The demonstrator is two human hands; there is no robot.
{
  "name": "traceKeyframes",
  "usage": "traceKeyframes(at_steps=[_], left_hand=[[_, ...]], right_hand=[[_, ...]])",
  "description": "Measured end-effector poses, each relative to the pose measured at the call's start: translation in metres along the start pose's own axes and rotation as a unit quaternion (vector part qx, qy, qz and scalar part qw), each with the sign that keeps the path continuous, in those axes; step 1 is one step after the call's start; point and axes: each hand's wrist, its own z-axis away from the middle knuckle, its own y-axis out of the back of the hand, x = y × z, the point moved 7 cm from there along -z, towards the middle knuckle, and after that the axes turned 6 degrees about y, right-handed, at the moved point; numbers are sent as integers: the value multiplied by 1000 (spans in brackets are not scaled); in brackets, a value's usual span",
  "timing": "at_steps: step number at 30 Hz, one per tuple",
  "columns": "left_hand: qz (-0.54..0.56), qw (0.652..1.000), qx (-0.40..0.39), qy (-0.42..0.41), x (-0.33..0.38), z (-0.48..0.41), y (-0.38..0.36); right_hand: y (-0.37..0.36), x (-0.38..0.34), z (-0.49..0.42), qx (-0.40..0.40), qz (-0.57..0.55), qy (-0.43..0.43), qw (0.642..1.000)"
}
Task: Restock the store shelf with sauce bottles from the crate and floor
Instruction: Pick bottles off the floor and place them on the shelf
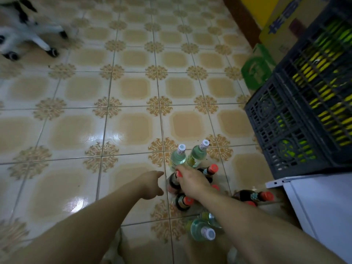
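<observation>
Red-capped bottle point(172, 184) stands, neck inside the grip of the right hand point(191, 182).

A single wide-angle camera on the person's head looks steeply down and a little forward at the tiled floor point(133, 88), so both forearms run up from the bottom edge to the left hand point(152, 184) and right hand point(190, 182). It is near the bottles point(178, 159), which stand low and right of centre with their caps facing the lens. The lens bends the edges, where a dark crate point(282, 134) fills the right side and a chair base point(40, 41) the top left corner.
</observation>
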Motion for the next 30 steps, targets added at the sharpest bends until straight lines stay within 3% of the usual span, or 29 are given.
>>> traceKeyframes(at_steps=[4, 7, 11, 16, 19, 22, 24, 27, 30], left_hand=[[27, 999, 30, -25, 6, 31, 22], [88, 991, 37, -97, 25, 71, 47], [194, 959, 34, -204, 58, 150, 90], [319, 893, 97, -303, 94, 263, 141], [385, 852, 102, -340, 106, 324, 159], [448, 808, 67, -377, 119, 377, 170], [454, 795, 45, -401, 132, 407, 173], [440, 791, 34, -424, 149, 444, 174], [381, 805, 111, -441, 166, 474, 176]], right_hand=[[52, -33, 46, 89, -46, 37, 994], [112, -66, 90, 203, -87, 78, 972], [197, -107, 150, 357, -193, 112, 907], [283, -159, 232, 471, -271, 154, 825], [318, -188, 278, 470, -337, 172, 797], [329, -215, 309, 352, -411, 198, 817], [336, -225, 332, 322, -426, 218, 817], [357, -232, 369, 372, -443, 256, 775], [373, -236, 398, 435, -424, 262, 750]])
